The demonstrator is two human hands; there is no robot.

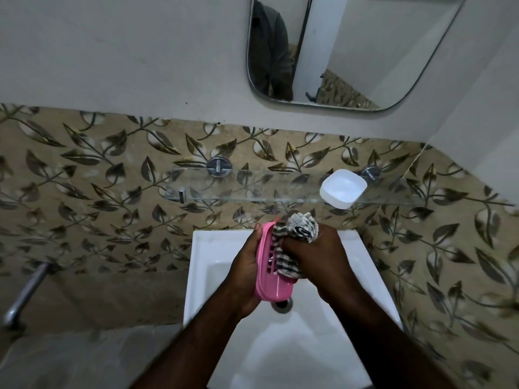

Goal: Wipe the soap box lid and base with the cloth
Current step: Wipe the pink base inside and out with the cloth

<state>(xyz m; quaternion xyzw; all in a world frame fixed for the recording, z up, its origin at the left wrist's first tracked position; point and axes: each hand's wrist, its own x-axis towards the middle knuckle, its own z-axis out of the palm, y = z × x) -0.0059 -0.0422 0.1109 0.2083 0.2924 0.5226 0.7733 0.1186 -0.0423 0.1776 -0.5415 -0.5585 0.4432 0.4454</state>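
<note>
My left hand [243, 272] grips the pink soap box base [271, 284] from the left, holding it on edge over the white sink [373, 279]. The base has slots in its floor. My right hand [323, 259] is closed on a checked grey and white cloth [302, 227], which is bunched up and pressed into the inside of the pink base. The white soap box lid [342, 188] lies open side up on the glass shelf [252, 186] above the sink, apart from both hands.
The sink drain [282, 303] shows just below the pink base. A mirror [345, 51] hangs on the wall above the shelf. A metal tap [24, 293] sticks out of the tiled wall at the lower left.
</note>
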